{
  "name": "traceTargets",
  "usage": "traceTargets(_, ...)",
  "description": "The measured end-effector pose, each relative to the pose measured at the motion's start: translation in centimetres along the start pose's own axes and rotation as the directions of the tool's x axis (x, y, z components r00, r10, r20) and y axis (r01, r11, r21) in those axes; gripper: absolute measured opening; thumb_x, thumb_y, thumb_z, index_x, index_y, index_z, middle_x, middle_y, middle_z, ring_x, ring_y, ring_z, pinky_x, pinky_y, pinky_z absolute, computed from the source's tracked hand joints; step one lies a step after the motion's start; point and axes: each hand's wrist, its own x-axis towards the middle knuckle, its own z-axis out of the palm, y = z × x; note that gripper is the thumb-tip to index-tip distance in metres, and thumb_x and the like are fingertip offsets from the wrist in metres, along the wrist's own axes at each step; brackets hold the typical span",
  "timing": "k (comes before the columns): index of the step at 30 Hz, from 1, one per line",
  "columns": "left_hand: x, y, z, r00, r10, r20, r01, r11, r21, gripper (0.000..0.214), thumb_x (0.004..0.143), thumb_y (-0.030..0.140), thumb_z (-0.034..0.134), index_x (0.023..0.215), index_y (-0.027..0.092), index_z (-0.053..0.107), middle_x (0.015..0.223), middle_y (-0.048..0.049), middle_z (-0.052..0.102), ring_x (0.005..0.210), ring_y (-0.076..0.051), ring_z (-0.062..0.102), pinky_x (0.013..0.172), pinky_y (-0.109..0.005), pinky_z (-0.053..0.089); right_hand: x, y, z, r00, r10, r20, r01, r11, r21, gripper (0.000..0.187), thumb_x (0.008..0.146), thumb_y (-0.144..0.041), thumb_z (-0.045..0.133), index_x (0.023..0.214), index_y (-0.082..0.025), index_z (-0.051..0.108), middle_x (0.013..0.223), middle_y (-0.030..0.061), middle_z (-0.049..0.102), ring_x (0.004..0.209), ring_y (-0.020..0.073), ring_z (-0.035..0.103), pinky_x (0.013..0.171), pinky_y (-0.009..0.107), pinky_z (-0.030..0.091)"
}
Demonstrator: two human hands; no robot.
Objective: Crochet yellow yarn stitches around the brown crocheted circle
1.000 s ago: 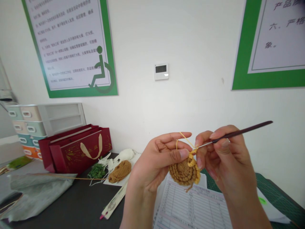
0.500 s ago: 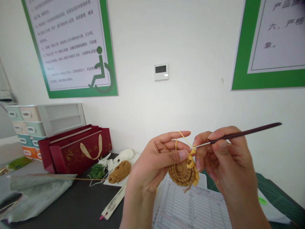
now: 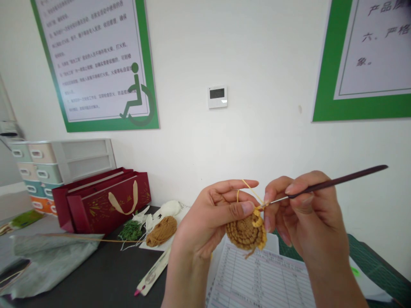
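Note:
A small round crochet piece [image 3: 244,232] in brown-gold yarn, with a yellow edge on its right side, is held up in front of me. My left hand [image 3: 214,213] pinches its upper rim between thumb and fingers, and a yellow yarn strand [image 3: 249,188] runs over the outstretched index finger. My right hand [image 3: 302,214] grips a dark crochet hook [image 3: 334,182]. The hook's thin metal tip sits in the yellow stitches at the piece's top right.
A printed sheet [image 3: 260,278] lies on the dark table below my hands, beside a green cutting mat [image 3: 372,261]. At left are a ball of brown yarn [image 3: 162,230], green scraps [image 3: 130,231], red gift bags [image 3: 102,199], a drawer unit [image 3: 61,162] and grey cloth [image 3: 48,256].
The hook's tip has pushed slightly back and forth at the yellow stitches, and the handle has tilted a little to the right. The crochet piece has stayed nearly in place.

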Motion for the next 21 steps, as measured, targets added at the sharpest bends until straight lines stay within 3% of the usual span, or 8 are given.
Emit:
traceTargets(12,0.1,-0.4,0.0,0.998,0.041,-0.043,-0.039,0.998,0.050,0.034,0.073,0.013,0.087,0.107,0.014,0.080,0.084,-0.0046,0.075,0.069,-0.014,0.071,0.067,-0.024,0.054,-0.3,-1.1,0.2,0.983,-0.158,0.090,0.178,0.935,-0.306,0.023,0.104,-0.013,0.047,0.112,-0.027,0.062,0.099,0.0051,0.068,0.064,0.0160,0.074,0.038,0.024,0.053)
traceTargets(17,0.1,-0.5,0.0,0.997,0.070,-0.039,-0.069,0.997,0.047,0.036,0.075,0.012,0.086,0.110,0.015,0.078,0.085,-0.0047,0.075,0.070,-0.015,0.070,0.067,-0.025,0.054,-0.6,-0.8,0.0,0.963,-0.229,0.141,0.268,0.863,-0.428,0.026,0.101,-0.011,0.051,0.113,-0.029,0.066,0.106,0.0060,0.069,0.063,0.0137,0.069,0.046,0.030,0.057)
traceTargets(21,0.2,-0.6,0.3,0.996,0.080,-0.040,-0.079,0.997,0.027,0.040,0.072,0.011,0.088,0.111,0.016,0.078,0.088,-0.0047,0.074,0.074,-0.016,0.070,0.072,-0.028,0.056,-1.3,-0.4,-0.1,0.940,-0.321,0.116,0.329,0.764,-0.555,0.027,0.096,-0.011,0.059,0.113,-0.030,0.069,0.108,0.0056,0.071,0.069,0.0159,0.069,0.056,0.035,0.061)
